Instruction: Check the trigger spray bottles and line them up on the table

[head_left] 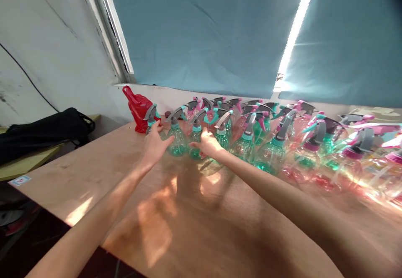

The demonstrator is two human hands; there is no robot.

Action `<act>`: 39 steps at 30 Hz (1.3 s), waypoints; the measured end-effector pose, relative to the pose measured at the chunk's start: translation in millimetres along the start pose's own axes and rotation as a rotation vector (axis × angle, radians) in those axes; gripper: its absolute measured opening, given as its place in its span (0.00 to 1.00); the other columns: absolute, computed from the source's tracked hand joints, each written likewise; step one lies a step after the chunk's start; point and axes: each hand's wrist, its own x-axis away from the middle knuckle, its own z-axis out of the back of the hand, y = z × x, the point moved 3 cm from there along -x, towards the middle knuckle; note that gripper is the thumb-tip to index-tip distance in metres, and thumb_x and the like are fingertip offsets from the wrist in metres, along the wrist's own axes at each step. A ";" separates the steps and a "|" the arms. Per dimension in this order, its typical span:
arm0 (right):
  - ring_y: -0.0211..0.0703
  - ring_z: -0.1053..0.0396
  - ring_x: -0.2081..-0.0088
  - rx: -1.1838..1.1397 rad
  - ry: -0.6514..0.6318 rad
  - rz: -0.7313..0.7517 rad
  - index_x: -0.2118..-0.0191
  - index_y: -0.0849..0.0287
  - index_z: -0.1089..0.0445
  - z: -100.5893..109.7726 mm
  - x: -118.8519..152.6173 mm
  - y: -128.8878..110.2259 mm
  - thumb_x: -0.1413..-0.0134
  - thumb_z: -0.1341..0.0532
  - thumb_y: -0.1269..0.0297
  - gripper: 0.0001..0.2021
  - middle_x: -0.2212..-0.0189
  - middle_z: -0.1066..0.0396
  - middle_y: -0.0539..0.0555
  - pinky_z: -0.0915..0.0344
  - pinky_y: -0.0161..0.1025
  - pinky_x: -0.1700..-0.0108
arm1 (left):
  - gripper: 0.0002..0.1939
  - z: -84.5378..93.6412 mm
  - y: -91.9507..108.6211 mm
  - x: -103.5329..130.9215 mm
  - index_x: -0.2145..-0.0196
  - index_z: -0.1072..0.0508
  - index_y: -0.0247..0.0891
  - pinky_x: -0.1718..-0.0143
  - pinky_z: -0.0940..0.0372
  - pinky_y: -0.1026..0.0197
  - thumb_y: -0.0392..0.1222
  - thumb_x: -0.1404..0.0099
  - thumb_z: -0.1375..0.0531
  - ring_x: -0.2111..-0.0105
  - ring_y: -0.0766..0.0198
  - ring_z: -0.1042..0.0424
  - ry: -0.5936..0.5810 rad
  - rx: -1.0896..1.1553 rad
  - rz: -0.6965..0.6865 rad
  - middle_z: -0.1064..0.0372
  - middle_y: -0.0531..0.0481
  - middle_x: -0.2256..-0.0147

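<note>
My left hand is at the leftmost spray bottle, hiding much of its body. The fingers are spread, and its thumb points right, close to or touching a clear green spray bottle with a teal collar and grey head. Around the right side of another green spray bottle is my right hand, its thumb across the front; some fingers are hidden. Just right of that hand stands one more green bottle. All these bottles are upright on the wooden table.
Rows of green and pink spray bottles run along the wall to the right. Behind the left hand sits a red plastic bag. Blue curtains hang above. A black bag lies beyond the table's left edge.
</note>
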 end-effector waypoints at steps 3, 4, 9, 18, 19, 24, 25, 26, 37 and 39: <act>0.49 0.23 0.76 0.005 -0.030 0.006 0.42 0.67 0.47 1.5 -0.4 -1.7 0.47 0.33 0.57 0.33 0.51 0.34 0.77 0.29 0.40 0.80 | 0.37 11.5 -0.6 14.9 0.38 0.45 0.29 0.46 0.35 0.50 0.42 0.41 0.37 0.44 0.48 0.32 -0.017 0.002 0.049 0.35 0.31 0.43; 0.48 0.24 0.76 0.004 -0.045 0.014 0.42 0.66 0.47 1.5 -0.1 -1.8 0.47 0.33 0.57 0.34 0.52 0.32 0.75 0.29 0.39 0.80 | 0.35 13.0 -0.7 19.2 0.39 0.43 0.28 0.47 0.34 0.50 0.42 0.41 0.38 0.45 0.48 0.32 -0.031 -0.001 0.064 0.35 0.30 0.43; 0.43 0.27 0.78 -0.004 -0.114 0.136 0.42 0.64 0.46 1.2 18.4 2.6 0.49 0.31 0.58 0.34 0.55 0.30 0.69 0.31 0.38 0.81 | 0.25 4.7 8.1 43.5 0.49 0.31 0.31 0.45 0.37 0.45 0.49 0.40 0.39 0.47 0.45 0.30 -0.181 -0.014 0.064 0.30 0.34 0.48; 0.51 0.27 0.58 0.017 -0.058 0.524 0.44 0.60 0.42 17.6 107.2 37.9 0.49 0.31 0.56 0.31 0.52 0.32 0.63 0.30 0.46 0.60 | 0.35 -7.9 73.7 103.2 0.41 0.41 0.37 0.48 0.34 0.48 0.53 0.41 0.37 0.46 0.47 0.32 -0.437 0.189 -0.133 0.35 0.38 0.44; 0.51 0.28 0.57 0.028 -0.065 0.547 0.44 0.61 0.42 20.4 115.5 41.8 0.49 0.32 0.55 0.31 0.53 0.31 0.62 0.30 0.46 0.59 | 0.35 -9.1 81.6 106.7 0.40 0.41 0.38 0.49 0.34 0.48 0.53 0.41 0.37 0.47 0.48 0.31 -0.457 0.232 -0.132 0.34 0.38 0.44; 0.54 0.29 0.54 0.062 -0.140 0.603 0.46 0.57 0.42 38.9 152.4 56.0 0.49 0.33 0.52 0.29 0.53 0.31 0.60 0.30 0.48 0.58 | 0.33 -24.7 114.7 116.8 0.42 0.40 0.39 0.58 0.30 0.55 0.51 0.42 0.36 0.56 0.54 0.27 -0.508 0.366 -0.155 0.36 0.40 0.44; 0.55 0.30 0.53 0.072 -0.136 0.612 0.46 0.56 0.43 43.8 159.0 58.8 0.48 0.33 0.52 0.29 0.51 0.32 0.60 0.30 0.49 0.57 | 0.31 -29.7 120.7 119.5 0.44 0.39 0.39 0.58 0.30 0.56 0.50 0.42 0.37 0.56 0.55 0.27 -0.518 0.377 -0.186 0.36 0.41 0.44; 0.56 0.30 0.52 0.086 -0.125 0.615 0.45 0.55 0.43 48.8 165.2 62.0 0.48 0.33 0.52 0.29 0.50 0.33 0.60 0.30 0.50 0.56 | 0.28 -35.1 126.6 122.7 0.45 0.37 0.39 0.58 0.30 0.55 0.49 0.41 0.38 0.56 0.56 0.27 -0.529 0.384 -0.218 0.35 0.42 0.45; 0.55 0.26 0.58 0.271 -0.027 0.510 0.42 0.60 0.45 114.3 210.3 133.9 0.42 0.41 0.46 0.30 0.53 0.30 0.64 0.28 0.51 0.61 | 0.19 -104.0 192.3 156.3 0.50 0.33 0.41 0.56 0.32 0.55 0.35 0.40 0.47 0.66 0.64 0.31 -0.540 0.526 -0.415 0.31 0.49 0.57; 0.55 0.28 0.53 0.268 -0.023 0.489 0.40 0.59 0.46 124.9 214.1 159.9 0.39 0.42 0.47 0.29 0.49 0.31 0.64 0.29 0.51 0.56 | 0.17 -114.4 199.8 155.6 0.53 0.31 0.41 0.57 0.32 0.55 0.35 0.40 0.47 0.67 0.64 0.31 -0.542 0.546 -0.394 0.31 0.50 0.60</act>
